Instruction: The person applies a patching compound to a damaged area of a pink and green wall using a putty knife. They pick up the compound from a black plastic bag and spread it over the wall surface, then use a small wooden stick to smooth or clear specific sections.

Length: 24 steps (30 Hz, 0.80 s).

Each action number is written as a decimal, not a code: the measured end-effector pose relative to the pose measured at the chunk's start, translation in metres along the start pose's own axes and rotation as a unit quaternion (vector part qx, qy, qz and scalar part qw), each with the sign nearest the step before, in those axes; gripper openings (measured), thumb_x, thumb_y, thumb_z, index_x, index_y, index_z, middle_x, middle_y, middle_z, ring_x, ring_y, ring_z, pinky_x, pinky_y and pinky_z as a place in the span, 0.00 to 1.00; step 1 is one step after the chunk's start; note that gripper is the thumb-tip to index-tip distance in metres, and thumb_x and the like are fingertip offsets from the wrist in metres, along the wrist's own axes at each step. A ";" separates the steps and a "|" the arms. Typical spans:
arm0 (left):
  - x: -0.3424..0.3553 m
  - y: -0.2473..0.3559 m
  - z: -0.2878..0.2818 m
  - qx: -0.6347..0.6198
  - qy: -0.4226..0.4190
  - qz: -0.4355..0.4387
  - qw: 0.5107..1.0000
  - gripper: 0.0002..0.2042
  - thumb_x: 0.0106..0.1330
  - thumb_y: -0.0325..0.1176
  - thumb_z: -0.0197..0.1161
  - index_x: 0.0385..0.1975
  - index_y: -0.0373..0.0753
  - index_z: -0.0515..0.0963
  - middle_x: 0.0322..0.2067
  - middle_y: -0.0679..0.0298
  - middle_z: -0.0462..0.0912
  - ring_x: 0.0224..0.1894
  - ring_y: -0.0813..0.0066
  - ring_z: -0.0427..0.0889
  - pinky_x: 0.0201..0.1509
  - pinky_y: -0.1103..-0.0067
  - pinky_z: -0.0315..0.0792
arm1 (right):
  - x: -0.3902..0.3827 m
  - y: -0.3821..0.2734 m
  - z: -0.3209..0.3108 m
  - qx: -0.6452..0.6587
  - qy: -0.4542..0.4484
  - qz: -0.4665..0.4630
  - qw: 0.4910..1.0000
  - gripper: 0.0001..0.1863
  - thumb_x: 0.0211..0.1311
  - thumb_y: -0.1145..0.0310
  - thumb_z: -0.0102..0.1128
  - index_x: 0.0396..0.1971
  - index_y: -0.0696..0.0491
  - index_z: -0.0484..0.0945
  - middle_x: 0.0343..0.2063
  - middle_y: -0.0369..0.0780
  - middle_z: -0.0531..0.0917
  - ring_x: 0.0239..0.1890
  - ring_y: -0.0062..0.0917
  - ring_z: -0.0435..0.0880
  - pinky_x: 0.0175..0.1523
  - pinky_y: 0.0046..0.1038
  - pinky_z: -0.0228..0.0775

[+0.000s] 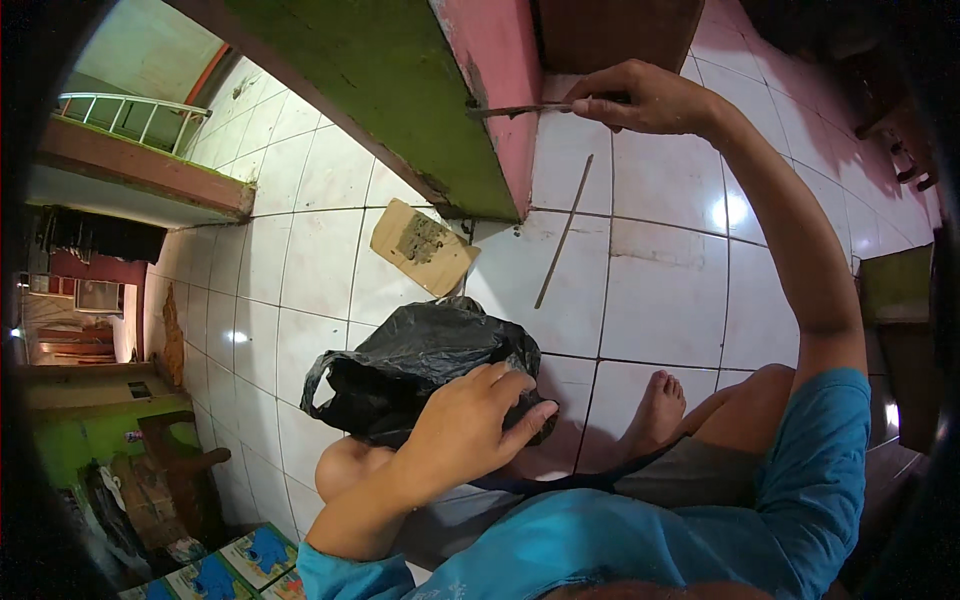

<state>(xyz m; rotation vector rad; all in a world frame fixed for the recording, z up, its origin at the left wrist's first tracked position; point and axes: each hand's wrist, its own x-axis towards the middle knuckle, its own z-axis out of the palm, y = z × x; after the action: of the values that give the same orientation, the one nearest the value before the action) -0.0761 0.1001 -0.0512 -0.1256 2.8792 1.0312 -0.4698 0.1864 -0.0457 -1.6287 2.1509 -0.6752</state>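
Observation:
My right hand (pixel 640 98) is closed around the handle of a thin putty knife (pixel 525 108), its blade seen nearly edge-on. The tip touches the corner of the green and pink wall (pixel 490 75), where a dark grey patch shows. My left hand (pixel 475 415) grips the rim of a black plastic bag (pixel 420 345) above my bent knee, fingers curled over it and thumb to the side. What lies inside the bag is hidden. Beyond the bag, a piece of brown cardboard (pixel 395 232) on the floor carries a smear of grey, mortar-like paste (pixel 425 242).
A thin stick (pixel 565 230) lies on the white tiled floor (pixel 660 310), right of the wall's foot. My bare foot (pixel 655 415) rests nearby. At left are a low ledge with a white rail (pixel 140 115) and wooden furniture (pixel 180 460). A brown cabinet (pixel 620 35) stands behind the wall.

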 end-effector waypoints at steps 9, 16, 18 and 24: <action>-0.006 -0.002 -0.007 0.005 -0.020 -0.017 1.000 0.18 0.69 0.48 0.68 0.42 0.37 0.82 0.30 0.58 0.80 0.31 0.58 0.82 0.33 0.66 0.76 | 0.010 -0.007 0.000 0.038 -0.042 0.051 0.997 0.27 0.78 0.42 0.51 0.49 0.51 0.86 0.18 0.32 0.75 0.20 0.17 0.74 0.27 0.27 0.69; -0.008 -0.007 -0.008 0.008 -0.030 -0.030 0.999 0.20 0.68 0.49 0.67 0.42 0.36 0.83 0.30 0.59 0.80 0.34 0.57 0.83 0.35 0.67 0.76 | 0.004 -0.020 -0.003 0.006 -0.016 0.083 0.996 0.26 0.78 0.43 0.50 0.51 0.51 0.85 0.18 0.34 0.75 0.21 0.19 0.75 0.26 0.28 0.68; -0.008 -0.007 -0.009 0.003 -0.027 -0.031 0.999 0.20 0.68 0.49 0.67 0.42 0.36 0.83 0.30 0.59 0.80 0.34 0.57 0.83 0.35 0.67 0.76 | 0.002 -0.024 0.001 -0.014 -0.005 0.091 0.996 0.26 0.79 0.44 0.50 0.51 0.52 0.85 0.18 0.35 0.76 0.21 0.20 0.76 0.27 0.28 0.69; -0.009 -0.009 -0.010 0.011 -0.026 -0.035 0.999 0.20 0.68 0.49 0.67 0.42 0.35 0.83 0.30 0.58 0.81 0.34 0.57 0.83 0.35 0.67 0.76 | -0.013 -0.048 0.013 -0.057 0.066 0.123 0.989 0.23 0.79 0.50 0.52 0.52 0.53 0.86 0.24 0.43 0.84 0.26 0.25 0.82 0.32 0.34 0.73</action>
<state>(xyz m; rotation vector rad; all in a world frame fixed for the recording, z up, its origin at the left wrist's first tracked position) -0.0667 0.0872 -0.0477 -0.1929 2.8167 0.9754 -0.4213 0.1858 -0.0295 -1.3724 2.4739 -0.6073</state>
